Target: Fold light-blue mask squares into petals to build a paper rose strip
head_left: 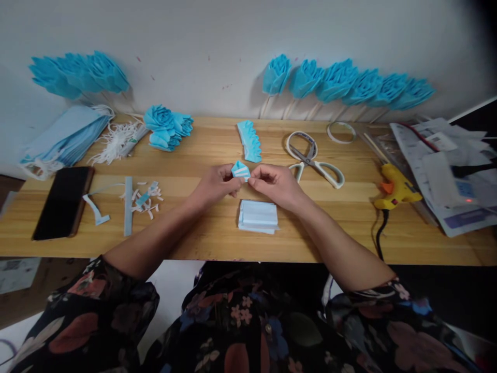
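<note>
Over the middle of the wooden table [349, 228], my left hand [215, 185] and my right hand [275, 184] pinch a small folded blue piece [240, 170] between their fingertips. Both hands are closed on it, one at each side. Just below them lies a stack of cut pale blue rectangles [258, 216]. Behind the hands sits a row of folded blue petals [249, 141].
Scissors [313, 161] and a tape ring [340, 132] lie at the back right, a yellow glue gun [396, 189] and papers [442, 171] further right. A black phone [64, 201], paper scraps [143, 199], blue masks [64, 135] and finished blue flowers [166, 127] are on the left.
</note>
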The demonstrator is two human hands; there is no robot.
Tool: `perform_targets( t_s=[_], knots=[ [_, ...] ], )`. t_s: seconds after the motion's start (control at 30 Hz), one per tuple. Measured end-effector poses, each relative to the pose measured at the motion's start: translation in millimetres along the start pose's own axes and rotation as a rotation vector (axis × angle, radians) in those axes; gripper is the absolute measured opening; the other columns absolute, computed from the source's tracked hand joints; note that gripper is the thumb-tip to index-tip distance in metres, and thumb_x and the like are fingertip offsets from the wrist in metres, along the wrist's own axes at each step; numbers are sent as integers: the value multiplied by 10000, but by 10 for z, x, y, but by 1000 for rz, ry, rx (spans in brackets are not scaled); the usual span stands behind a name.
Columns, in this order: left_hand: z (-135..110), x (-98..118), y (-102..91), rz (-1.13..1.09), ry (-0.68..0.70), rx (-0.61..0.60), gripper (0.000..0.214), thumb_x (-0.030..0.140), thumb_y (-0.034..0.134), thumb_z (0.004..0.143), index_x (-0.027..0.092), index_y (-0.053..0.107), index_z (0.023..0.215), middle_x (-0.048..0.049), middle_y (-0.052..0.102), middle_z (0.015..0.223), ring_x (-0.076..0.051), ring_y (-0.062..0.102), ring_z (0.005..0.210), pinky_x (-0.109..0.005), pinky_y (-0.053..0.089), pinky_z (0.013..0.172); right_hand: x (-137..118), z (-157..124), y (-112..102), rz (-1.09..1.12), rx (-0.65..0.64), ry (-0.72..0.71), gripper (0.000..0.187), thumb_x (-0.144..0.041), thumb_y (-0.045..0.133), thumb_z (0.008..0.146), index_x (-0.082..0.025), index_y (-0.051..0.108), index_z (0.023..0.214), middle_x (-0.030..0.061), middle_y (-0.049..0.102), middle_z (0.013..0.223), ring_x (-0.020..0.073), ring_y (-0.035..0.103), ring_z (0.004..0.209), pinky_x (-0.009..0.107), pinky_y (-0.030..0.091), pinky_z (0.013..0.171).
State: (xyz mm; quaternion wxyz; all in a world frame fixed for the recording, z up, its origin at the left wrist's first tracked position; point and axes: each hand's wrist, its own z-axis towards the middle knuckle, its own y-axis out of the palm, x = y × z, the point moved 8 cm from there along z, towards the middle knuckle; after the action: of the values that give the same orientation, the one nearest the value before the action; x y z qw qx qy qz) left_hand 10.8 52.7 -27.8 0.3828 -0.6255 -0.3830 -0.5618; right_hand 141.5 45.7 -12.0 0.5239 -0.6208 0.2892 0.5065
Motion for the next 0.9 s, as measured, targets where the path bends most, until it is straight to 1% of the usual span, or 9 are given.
perform_targets(
  t_s=[0.17,0.27,0.43,0.5,0.6,0.67,0.73,0.83,0.9],
  knots=[
    [-1,-24,-11,-32,-27,4,112,187,664,767,143,604,683,21,596,595,-68,542,515,-196,493,545,5,13,-36,14,8,-4,194,-359,636,784,-188,592,703,-40,507,618,92,366,575,263,273,561],
    [-5,-40,-28,-66,-51,10,130,199,658,768,144,598,667,9,609,603,-74,556,522,-203,501,556,21,20,-64,29,20,-2,195,-362,641,779,-188,595,706,-32,527,638,100,391,598,266,304,586],
    [-11,-10,-51,-189,-81,4,192,311,670,776,149,593,707,0,615,621,-90,573,526,-215,506,537,43,21,-107,52,51,24,198,-369,639,780,-188,598,713,-14,561,666,119,443,630,283,344,629],
    [-9,-5,-60,-181,-85,11,216,332,694,766,150,587,720,6,610,614,-87,567,517,-214,506,528,44,19,-106,60,49,33,199,-372,643,780,-187,600,720,-11,567,677,120,447,635,285,348,635],
    [3,-21,-79,-118,-72,28,222,295,730,736,151,565,696,17,600,588,-76,554,499,-205,501,523,39,14,-81,62,24,31,212,-381,644,791,-183,606,728,-15,560,681,117,441,642,280,342,637],
    [13,-36,-82,-88,-56,30,225,274,732,732,154,550,675,21,595,576,-71,545,491,-203,501,523,43,8,-46,67,-11,28,230,-398,631,818,-180,613,749,-18,546,687,115,431,646,276,329,632],
    [17,-49,-68,-66,-48,19,225,265,722,746,157,542,667,25,592,569,-68,542,487,-199,495,519,59,2,-14,70,-38,34,260,-423,628,837,-182,596,746,-31,498,665,109,399,632,272,299,608],
    [4,-40,-21,-22,-33,-9,227,247,711,767,158,537,652,34,574,554,-59,529,487,-186,477,520,95,1,16,52,-44,52,296,-430,651,818,-194,527,689,-53,406,622,100,338,604,268,254,574],
    [-7,-24,7,1,-20,-20,217,226,702,775,157,539,649,39,561,547,-55,518,488,-178,462,517,106,8,29,31,-43,56,302,-409,652,797,-202,485,654,-58,374,612,98,319,600,267,242,566]
  ],
)
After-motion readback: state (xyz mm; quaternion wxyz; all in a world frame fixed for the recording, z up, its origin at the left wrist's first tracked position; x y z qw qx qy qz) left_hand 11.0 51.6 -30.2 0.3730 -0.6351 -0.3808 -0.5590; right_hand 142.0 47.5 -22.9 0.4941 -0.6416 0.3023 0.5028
